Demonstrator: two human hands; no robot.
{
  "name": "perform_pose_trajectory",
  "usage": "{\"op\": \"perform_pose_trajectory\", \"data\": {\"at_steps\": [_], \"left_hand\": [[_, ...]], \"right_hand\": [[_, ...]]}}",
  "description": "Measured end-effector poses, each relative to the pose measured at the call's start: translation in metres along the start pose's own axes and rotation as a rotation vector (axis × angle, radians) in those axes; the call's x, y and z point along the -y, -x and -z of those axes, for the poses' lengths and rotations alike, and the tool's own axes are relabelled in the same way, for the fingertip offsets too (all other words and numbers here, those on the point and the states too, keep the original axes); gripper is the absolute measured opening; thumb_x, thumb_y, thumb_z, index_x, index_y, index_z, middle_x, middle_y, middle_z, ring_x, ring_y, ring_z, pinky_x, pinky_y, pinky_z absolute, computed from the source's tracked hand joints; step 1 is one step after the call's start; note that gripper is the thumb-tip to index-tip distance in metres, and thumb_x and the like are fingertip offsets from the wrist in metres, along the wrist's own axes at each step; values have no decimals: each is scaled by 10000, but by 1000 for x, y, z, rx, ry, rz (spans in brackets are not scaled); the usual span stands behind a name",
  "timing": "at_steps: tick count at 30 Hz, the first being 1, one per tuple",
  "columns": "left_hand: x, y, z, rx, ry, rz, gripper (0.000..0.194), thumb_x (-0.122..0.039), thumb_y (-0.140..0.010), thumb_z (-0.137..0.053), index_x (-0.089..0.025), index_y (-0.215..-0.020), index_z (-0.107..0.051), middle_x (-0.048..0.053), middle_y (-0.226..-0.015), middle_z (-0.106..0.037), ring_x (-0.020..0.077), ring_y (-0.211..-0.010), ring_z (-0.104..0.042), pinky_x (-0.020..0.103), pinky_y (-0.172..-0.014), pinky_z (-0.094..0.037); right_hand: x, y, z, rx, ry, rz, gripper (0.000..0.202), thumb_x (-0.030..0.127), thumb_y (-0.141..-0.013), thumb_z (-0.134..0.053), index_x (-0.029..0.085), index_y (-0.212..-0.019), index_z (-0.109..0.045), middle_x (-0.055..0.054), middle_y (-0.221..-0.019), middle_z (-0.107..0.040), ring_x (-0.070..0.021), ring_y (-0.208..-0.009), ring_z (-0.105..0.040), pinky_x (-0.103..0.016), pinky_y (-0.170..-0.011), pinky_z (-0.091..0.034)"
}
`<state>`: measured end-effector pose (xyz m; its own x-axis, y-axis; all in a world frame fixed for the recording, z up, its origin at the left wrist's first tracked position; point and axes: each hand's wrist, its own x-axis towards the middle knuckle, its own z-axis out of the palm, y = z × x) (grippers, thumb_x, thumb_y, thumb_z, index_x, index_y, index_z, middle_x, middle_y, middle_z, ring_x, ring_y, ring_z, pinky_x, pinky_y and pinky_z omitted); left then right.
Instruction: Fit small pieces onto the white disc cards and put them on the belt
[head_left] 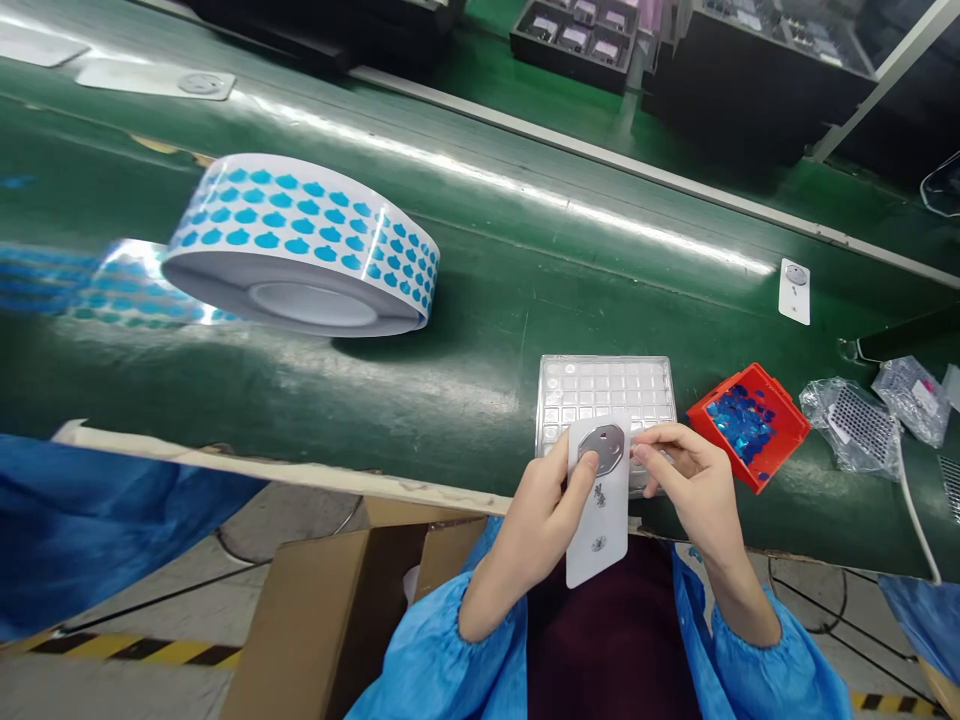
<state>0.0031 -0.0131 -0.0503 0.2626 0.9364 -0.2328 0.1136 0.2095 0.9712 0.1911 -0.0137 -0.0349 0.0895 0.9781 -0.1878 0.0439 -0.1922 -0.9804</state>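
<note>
A white phone back cover [611, 535] with a round grey camera area and dark printed marks is upright in my left hand [541, 515], whose thumb presses on the camera area. Beside the cover's upper right edge, my right hand [694, 485] has thumb and forefinger pinched together. Whatever lies between those fingertips is too small to make out. Behind both hands sits a clear plastic tray [577, 385] with square pockets, partly covered by the hands and the cover. Right of the tray, a red bin [784, 440] holds many small blue film pieces [741, 424].
A large roll of blue stickers [300, 225] stands on the green bench at left. More white covers [794, 300] lie farther back, including one at upper left [157, 80]. Bubble-wrapped parts [851, 425] lie at right. Black trays [574, 45] stand beyond the ledge. A cardboard box [315, 610] is below the bench edge.
</note>
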Motion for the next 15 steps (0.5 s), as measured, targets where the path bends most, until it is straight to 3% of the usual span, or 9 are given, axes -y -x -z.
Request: {"op": "perform_pose_trajectory", "data": {"at_steps": [9,15], "left_hand": [[-3,1,-3,-8,-62,-72,318,-434,-1118,-423,-192,-1034,-611,-43,-665,-561,150,-564,-518,276,-568,-372],[-1,1,-3,13,-84,-58,344,-447,-1119,-412,-177,-1089,-624,-37,-660,-577,156,-564,-534,277,-554,-361]], "right_hand": [[8,1,3,110,131,-76,167,411,-922,-827,253,-965,-792,-18,-987,-752,-163,-765,-723,-241,-640,-640],[20,-6,6,190,285,-5,134,371,-961,-754,239,-946,-773,-9,-942,-736,-164,-799,-697,-250,-686,-615]]}}
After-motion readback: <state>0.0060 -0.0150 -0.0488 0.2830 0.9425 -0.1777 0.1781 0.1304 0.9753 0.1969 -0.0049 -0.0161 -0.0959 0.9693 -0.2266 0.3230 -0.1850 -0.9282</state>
